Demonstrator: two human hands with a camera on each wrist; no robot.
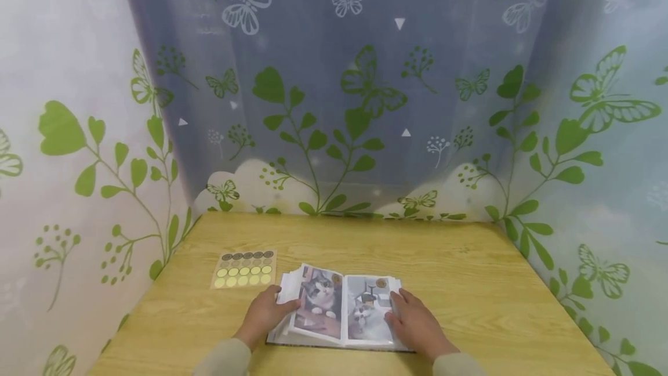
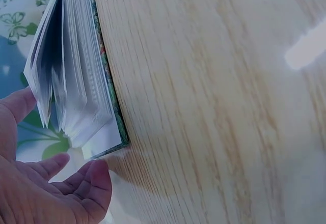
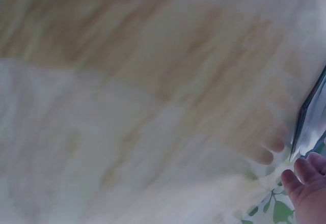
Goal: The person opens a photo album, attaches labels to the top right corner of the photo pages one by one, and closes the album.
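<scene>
A small photo album (image 1: 344, 338) lies spread on the wooden table, with a cat photo (image 1: 319, 300) on its left page and another cat photo (image 1: 365, 312) on its right. Each photo bears a round sticker near its upper right corner. My left hand (image 1: 266, 312) holds the album's left side, thumb on the page edge; in the left wrist view the pages (image 2: 76, 66) fan apart above the patterned cover. At the right edge, my right hand (image 1: 417, 324) holds the album with its thumb over the page. Only some right fingertips (image 3: 293, 183) show in the right wrist view, beside the album's edge.
A sheet of round stickers (image 1: 244, 270) in dark, tan and yellow rows lies on the table (image 1: 459, 271), left of and beyond the album. Curtains (image 1: 323, 103) printed with leaves and butterflies enclose the back and both sides of the table.
</scene>
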